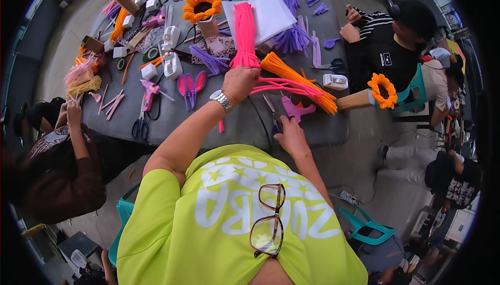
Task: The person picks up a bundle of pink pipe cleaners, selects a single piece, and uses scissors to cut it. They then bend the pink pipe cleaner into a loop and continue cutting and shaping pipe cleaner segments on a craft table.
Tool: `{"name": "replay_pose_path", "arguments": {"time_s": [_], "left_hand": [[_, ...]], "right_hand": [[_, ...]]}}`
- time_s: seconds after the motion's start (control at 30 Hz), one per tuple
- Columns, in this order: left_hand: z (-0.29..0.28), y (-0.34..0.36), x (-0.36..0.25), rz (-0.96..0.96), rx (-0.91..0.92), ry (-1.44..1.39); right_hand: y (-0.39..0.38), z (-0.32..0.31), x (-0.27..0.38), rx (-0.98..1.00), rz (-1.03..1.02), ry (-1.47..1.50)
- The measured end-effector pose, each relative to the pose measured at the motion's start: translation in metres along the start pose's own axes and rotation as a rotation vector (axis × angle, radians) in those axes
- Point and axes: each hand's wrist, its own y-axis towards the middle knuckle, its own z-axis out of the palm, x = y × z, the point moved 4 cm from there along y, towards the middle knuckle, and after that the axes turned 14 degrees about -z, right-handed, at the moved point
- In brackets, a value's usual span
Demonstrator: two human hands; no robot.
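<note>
My left hand, a watch on its wrist, is closed around the lower part of a bundle of hot pink pipe cleaners. Several loose pink pipe cleaners stick out to the right beside that hand, crossing an orange bundle of pipe cleaners. My right hand is lower, near the table's front edge, with thumb and fingers bent at the dark handles of a pair of scissors. The scissors' blades point away from me. Just beyond its fingertips lies a pink glue gun.
Sunflowers of orange pipe cleaner stand about the grey table. White tape dispensers, purple pipe cleaners, paper sheets and another glue gun lie around. People sit at left and right.
</note>
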Motion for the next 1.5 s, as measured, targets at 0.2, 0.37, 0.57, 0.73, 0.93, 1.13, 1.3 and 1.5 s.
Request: {"name": "replay_pose_path", "arguments": {"time_s": [0.2,0.37,0.57,0.73,0.93,1.13,1.3,1.5], "left_hand": [[-0.035,-0.013,-0.015,0.13,-0.091,0.029],[-0.013,-0.014,-0.011,0.027,-0.006,0.083],[0.018,-0.004,0.005,0.08,-0.197,0.038],[0.001,0.005,0.002,0.007,0.019,0.029],[-0.026,0.002,0.014,-0.079,0.125,-0.092],[-0.03,0.006,0.028,-0.178,0.169,-0.123],[-0.035,0.006,0.05,-0.122,0.201,-0.27],[-0.021,-0.012,0.053,-0.469,0.513,-0.815]], "right_hand": [[0.01,-0.079,0.051,-0.657,-0.285,-0.081],[0.061,-0.065,0.026,-0.572,-0.349,-0.367],[0.087,-0.033,-0.013,-0.464,-0.361,-0.403],[0.088,-0.039,-0.014,-0.528,-0.393,-0.34],[0.087,-0.063,-0.005,-0.627,-0.343,-0.364],[0.09,-0.087,-0.011,-0.736,-0.384,-0.404],[0.086,-0.118,-0.008,-0.712,-0.338,-0.39],[0.082,-0.088,0.002,-0.413,-0.03,0.64]]}}
